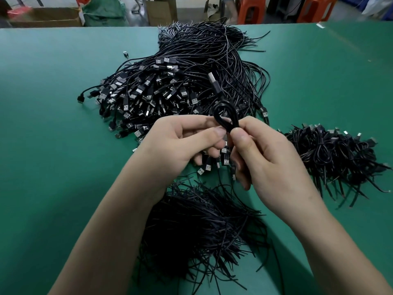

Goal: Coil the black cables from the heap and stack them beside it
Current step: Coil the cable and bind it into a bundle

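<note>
**Clerk:** Tabletop [53,107] first. What lies on it?

**Checker:** Green cover. One heap [170,88] of black cables at the middle, with metal-ended plugs massed on its left and near side and thin tails running toward the far edge. One stray connector [126,54] lies apart, left of the heap's far part.

**Clerk:** Coiled stock?

**Checker:** One stack [331,154] of coiled cables on the right, near the heap but not touching it, plugs up top and cut ends fanning toward the near edge.

**Clerk:** Anything nearer?

**Checker:** One bundle [200,226] of loose black cable ends between the forearms, at the near edge.

**Clerk:** Item in work?

**Checker:** One cable [215,117], looped small, held above the heap's near side. Its plug [215,84] stands up and back from it, tilted left.

**Clerk:** Left hand [180,143], grip?

**Checker:** Narrow. Thumb and forefinger pinch the cable at the foot of its turn, other fingers curled under.

**Clerk:** Right hand [272,160]?

**Checker:** Narrow as well. Thumb presses the crossed strands against the forefinger, touching the left thumb tip.

**Clerk:** Beyond the tabletop?

**Checker:** Floor items, blurred: cardboard box [46,17], green sack [104,9], two orange stools [251,9]
</note>
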Demonstrator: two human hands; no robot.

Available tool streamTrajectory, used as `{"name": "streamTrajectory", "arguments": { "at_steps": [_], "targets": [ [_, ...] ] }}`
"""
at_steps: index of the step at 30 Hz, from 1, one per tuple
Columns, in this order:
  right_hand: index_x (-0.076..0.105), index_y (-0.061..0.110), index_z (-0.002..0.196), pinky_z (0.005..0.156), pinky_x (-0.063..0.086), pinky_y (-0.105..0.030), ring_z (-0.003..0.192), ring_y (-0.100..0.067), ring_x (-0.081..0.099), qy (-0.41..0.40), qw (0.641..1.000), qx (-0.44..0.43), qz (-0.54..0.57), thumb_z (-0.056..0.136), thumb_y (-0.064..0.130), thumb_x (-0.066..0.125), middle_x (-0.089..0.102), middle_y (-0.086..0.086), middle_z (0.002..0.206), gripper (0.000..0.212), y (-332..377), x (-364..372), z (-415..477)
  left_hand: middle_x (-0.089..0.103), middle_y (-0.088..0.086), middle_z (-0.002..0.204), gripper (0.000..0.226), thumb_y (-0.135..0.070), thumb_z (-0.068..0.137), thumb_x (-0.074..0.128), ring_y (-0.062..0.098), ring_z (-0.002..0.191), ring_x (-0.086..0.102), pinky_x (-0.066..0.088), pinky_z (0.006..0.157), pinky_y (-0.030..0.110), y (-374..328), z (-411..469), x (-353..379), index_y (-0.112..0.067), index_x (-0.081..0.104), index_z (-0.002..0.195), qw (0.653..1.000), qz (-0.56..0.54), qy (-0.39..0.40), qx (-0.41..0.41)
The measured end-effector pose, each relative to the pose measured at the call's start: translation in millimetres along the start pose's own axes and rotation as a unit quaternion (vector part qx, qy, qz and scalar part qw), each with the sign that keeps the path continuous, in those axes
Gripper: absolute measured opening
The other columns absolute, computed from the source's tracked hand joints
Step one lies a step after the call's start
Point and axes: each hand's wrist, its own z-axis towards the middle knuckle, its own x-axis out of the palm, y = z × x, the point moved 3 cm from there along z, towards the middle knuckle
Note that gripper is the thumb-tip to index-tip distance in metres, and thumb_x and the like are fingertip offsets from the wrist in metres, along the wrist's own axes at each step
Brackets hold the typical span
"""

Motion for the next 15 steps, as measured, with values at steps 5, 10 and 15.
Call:
{"name": "streamTrajectory", "arguments": {
  "at_steps": [5, 10, 15],
  "targets": [
    [0.049, 0.024, 0.077, 0.051, 0.034, -0.031, 0.052, -0.010, 0.040, -0.025, 0.999, 0.021, 0.015, 0.107, 0.032, 0.045, 0.047, 0.006, 0.060, 0.031, -4.7, -0.1, 0.1, 0.076, 0.000, 0.080, 0.010, -0.017, 0.095, 0.072, 0.006, 0.069, 0.065, 0.051, 0.063, 0.016, 2.2, -0.3, -2.2, -0.016, 0.081, 0.099, 0.999, -0.030, 0.021, -0.012],
    [0.048, 0.026, 0.075, 0.055, 0.033, -0.034, 0.054, -0.011, 0.038, -0.036, 0.998, 0.037, 0.037, 0.105, 0.037, 0.043, 0.044, 0.010, 0.059, 0.032, -6.9, -1.1, 1.2, 0.077, 0.002, 0.087, 0.023, -0.028, 0.095, 0.063, 0.007, 0.080, 0.069, 0.055, 0.071, 0.017, 5.2, 0.3, -2.9, -0.021, 0.082, 0.107, 0.998, -0.042, 0.037, -0.005],
    [0.053, 0.016, 0.081, 0.045, 0.030, -0.022, 0.051, -0.008, 0.033, 0.000, 0.991, 0.062, 0.122, 0.107, 0.034, 0.042, 0.041, 0.010, 0.060, 0.034, -6.7, 0.6, 0.6, 0.079, 0.001, 0.093, 0.016, -0.019, 0.098, 0.066, 0.008, 0.088, 0.071, 0.054, 0.075, 0.017, 8.2, 2.5, -2.2, -0.021, 0.081, 0.104, 0.998, -0.023, 0.023, 0.045]
  ]
}}
